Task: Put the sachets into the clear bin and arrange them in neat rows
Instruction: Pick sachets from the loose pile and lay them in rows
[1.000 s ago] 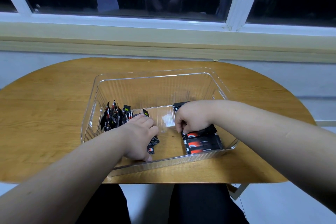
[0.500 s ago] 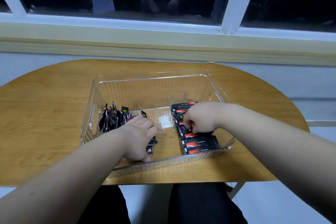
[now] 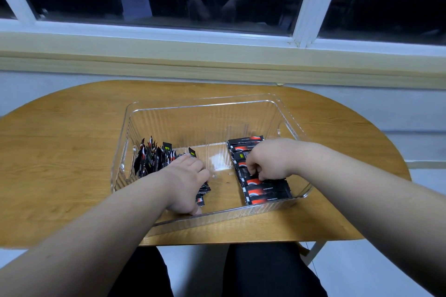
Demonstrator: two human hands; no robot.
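right hand (image 3: 270, 159) drawn back, far sachets (image 3: 245, 143) uncovered (right row)

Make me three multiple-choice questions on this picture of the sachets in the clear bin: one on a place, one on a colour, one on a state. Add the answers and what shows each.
1. Where in the clear ribbed plastic bin does the flat overlapping row of sachets lie?
A) along its right side
B) against its far wall
C) outside it

2. What is the main colour of those sachets?
A) yellow
B) black
C) white

3. What is the right hand doing?
A) lying flat outside the bin
B) pinching into the row with curled fingers
C) gripping the bin's rim

Answers:
1 A, the row runs from far to near beside the right wall.
2 B, the wrappers are black with red and white marks.
3 B, its fingers curl down onto the middle of the row.
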